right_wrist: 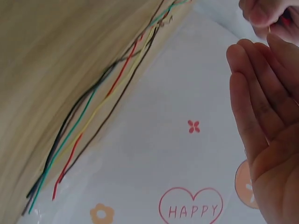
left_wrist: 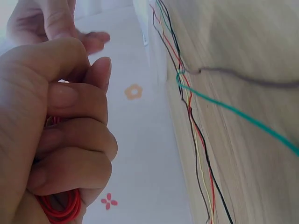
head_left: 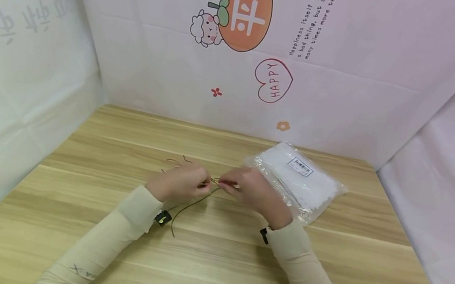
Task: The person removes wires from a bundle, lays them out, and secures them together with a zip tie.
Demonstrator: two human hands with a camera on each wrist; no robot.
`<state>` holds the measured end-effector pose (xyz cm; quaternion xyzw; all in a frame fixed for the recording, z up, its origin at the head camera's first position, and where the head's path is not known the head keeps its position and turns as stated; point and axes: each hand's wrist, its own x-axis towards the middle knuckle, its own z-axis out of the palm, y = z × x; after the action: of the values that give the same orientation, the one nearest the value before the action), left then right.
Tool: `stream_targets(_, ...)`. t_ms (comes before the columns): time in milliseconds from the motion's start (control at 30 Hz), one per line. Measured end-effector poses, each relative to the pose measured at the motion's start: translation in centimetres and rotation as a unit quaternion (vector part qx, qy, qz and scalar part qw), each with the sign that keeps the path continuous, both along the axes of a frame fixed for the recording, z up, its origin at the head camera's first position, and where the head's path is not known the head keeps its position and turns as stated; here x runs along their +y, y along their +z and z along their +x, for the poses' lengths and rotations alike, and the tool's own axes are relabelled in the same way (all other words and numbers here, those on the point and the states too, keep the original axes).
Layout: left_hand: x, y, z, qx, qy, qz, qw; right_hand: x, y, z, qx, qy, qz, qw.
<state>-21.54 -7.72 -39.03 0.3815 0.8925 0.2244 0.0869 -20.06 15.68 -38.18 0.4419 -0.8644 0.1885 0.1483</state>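
Observation:
In the left wrist view my left hand (left_wrist: 74,121) grips a coil of red cord (left_wrist: 65,210), its loops showing below the curled fingers. My right hand (right_wrist: 266,102) is close beside it, the outer fingers nearly straight, and its thumb and index finger pinch a thin yellowish cord (right_wrist: 269,29) between the two hands. Under the hands, loose thin cords in black, brown, red, yellow and green (right_wrist: 79,135) stretch over the tabletop. One dark cord (head_left: 188,208) curves toward the front in the head view. The pinching fingertips are partly hidden.
A clear plastic bag with white contents and a barcode label (head_left: 301,167) lies behind and right of my right hand. The wood-grain table (head_left: 206,277) is bounded by white printed cloth walls (head_left: 154,66) at the back and sides.

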Motion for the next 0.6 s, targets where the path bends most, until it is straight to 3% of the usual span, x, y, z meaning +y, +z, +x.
stream_targets(200,0.5,-0.2,0.3,0.016,-0.023,0.003,0.9996,-1.1,-0.7,0.2,0.035,0.019,-0.006,0.9992)
stream_targets(600,0.8,-0.3,0.2,0.046,-0.055,0.007,0.9974,-1.5,-0.8,0.7,0.005,-0.014,-0.013,0.9998)
